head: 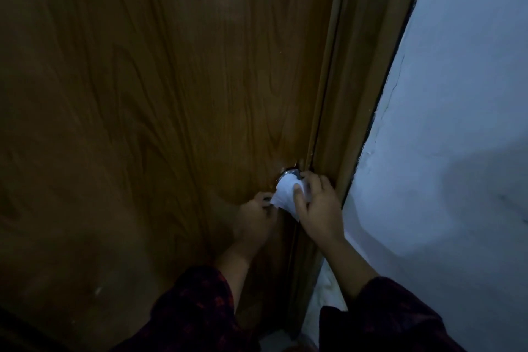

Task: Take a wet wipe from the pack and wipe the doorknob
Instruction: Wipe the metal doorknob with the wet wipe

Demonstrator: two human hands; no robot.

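**Knob mostly under the wipe**

The doorknob (289,173) shows only a metal sliver at its top; the white wet wipe (286,194) and right hand (317,206) cover the rest. Both dark sleeves run off the bottom edge. The left hand (255,218) fingertips vanish behind the wipe.

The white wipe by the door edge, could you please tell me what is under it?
Under the wet wipe sits the metal doorknob; only its upper rim shows against the door. The rest is covered by the wipe and the right hand. The left hand pinches the wipe's lower corner.
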